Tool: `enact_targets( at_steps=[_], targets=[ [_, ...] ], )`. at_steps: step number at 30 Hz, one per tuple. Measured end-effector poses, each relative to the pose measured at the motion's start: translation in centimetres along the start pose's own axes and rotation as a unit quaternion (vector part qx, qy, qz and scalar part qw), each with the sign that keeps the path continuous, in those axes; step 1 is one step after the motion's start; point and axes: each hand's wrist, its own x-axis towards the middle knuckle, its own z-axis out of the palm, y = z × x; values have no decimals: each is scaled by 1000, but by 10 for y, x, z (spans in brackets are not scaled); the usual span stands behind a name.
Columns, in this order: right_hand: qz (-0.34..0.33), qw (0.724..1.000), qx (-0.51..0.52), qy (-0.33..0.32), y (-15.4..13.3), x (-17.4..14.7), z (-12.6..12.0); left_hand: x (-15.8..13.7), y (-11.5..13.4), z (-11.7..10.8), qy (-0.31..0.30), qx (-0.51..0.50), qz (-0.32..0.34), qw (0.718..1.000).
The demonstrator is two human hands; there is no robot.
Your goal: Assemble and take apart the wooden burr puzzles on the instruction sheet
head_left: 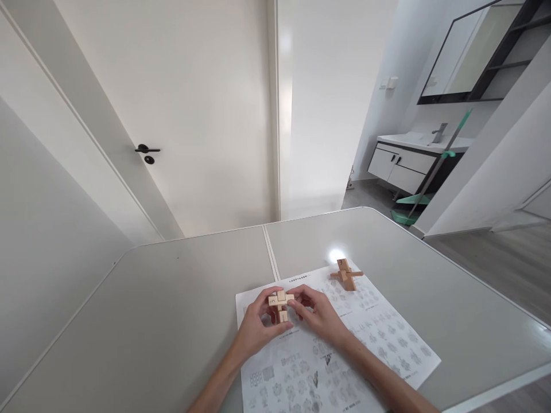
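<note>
A light wooden burr puzzle (281,298), made of crossed interlocking blocks, is held between both hands above a printed sheet. My left hand (258,324) is closed around its left and lower sides, thumb near the bottom block. From the right, my right hand (316,312) pinches the block end with thumb and fingers. Some of the puzzle's underside is hidden by the fingers. The printed sheet (387,344) shows rows of small grey figures and lies beneath the hands. A second, darker wooden burr puzzle (345,275) rests on the sheet's far right part.
The grey folding table (172,321) has a seam (270,252) running away from me and a pale raised edge. Behind it stands a white door (206,115) with a black handle (147,150). Off to the right are a sink cabinet (400,163) and a green broom and dustpan (404,217).
</note>
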Motion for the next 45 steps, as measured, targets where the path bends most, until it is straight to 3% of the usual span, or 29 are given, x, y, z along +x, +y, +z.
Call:
enact_targets(
  at_steps=[12,17,20,23,26,31,33,37,41,45],
  targets=[
    [-1,1000,0,20,3,-1,5,2,-5,-2,0,-22,5,1000],
    [15,1000,18,21,5,2,5,5,-8,-3,16,-81,-15,996],
    [1,999,-42,18,3,1,2,8,-8,-5,69,-116,-33,990],
    [-43,989,-137,-29,1,-3,-1,10,-7,-7,117,-134,-47,983],
    [-77,975,-189,-85,1,-7,-1,10,-7,-8,124,-145,-52,980],
    [-107,966,-213,-98,4,-6,2,11,-10,-7,121,-129,-37,984],
    [-91,975,-181,-88,3,-5,2,11,-12,-7,114,-118,-28,986],
    [21,999,-19,-27,0,0,-2,9,-12,-4,106,-79,-12,991],
    [105,980,164,-49,-3,3,-10,4,-8,-1,104,-26,3,994],
    [128,964,219,-82,-3,5,-13,1,-4,2,85,12,25,996]
  ],
)
